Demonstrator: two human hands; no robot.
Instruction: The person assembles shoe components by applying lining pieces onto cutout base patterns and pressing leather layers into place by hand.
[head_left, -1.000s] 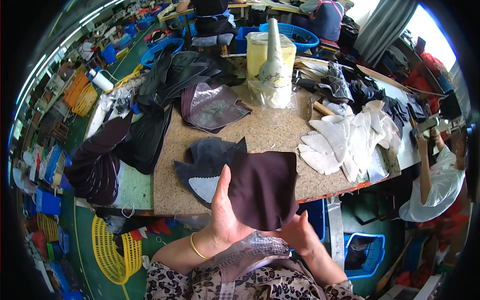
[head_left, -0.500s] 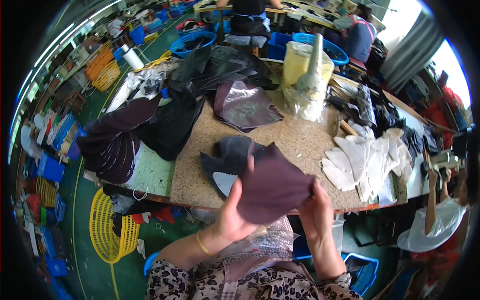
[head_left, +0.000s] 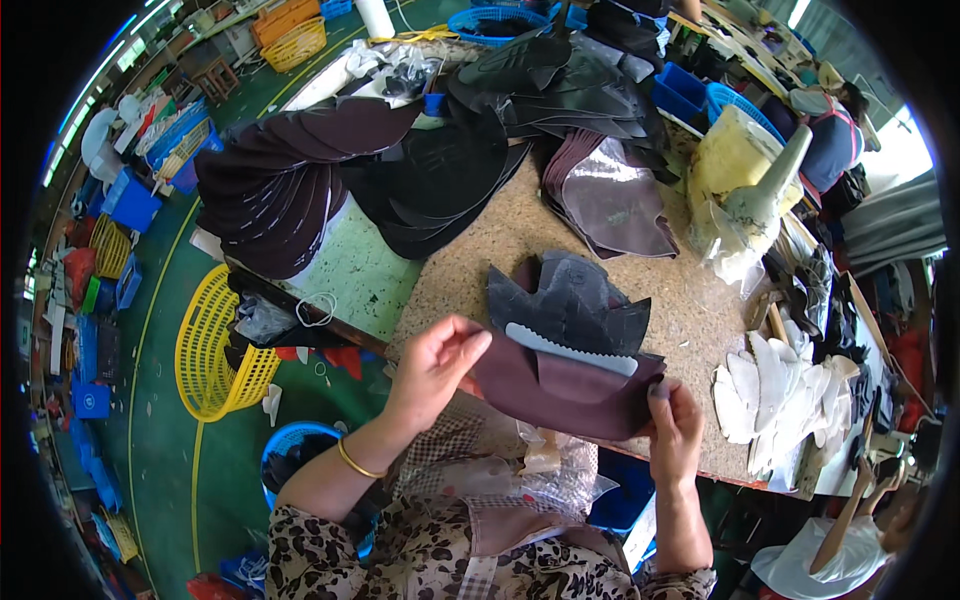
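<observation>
Maroon piece [head_left: 585, 400] spans between both hands, long axis left-right, right end nearer the body. Left hand [head_left: 428, 378] pinches its left end, right hand [head_left: 678, 425] its right. Dark grey piece [head_left: 568, 300] lies just beyond; can't tell if touching.

Bare tbl [head_left: 690, 305] ctr-R, wht pcs [head_left: 768, 400] blocking R
</observation>
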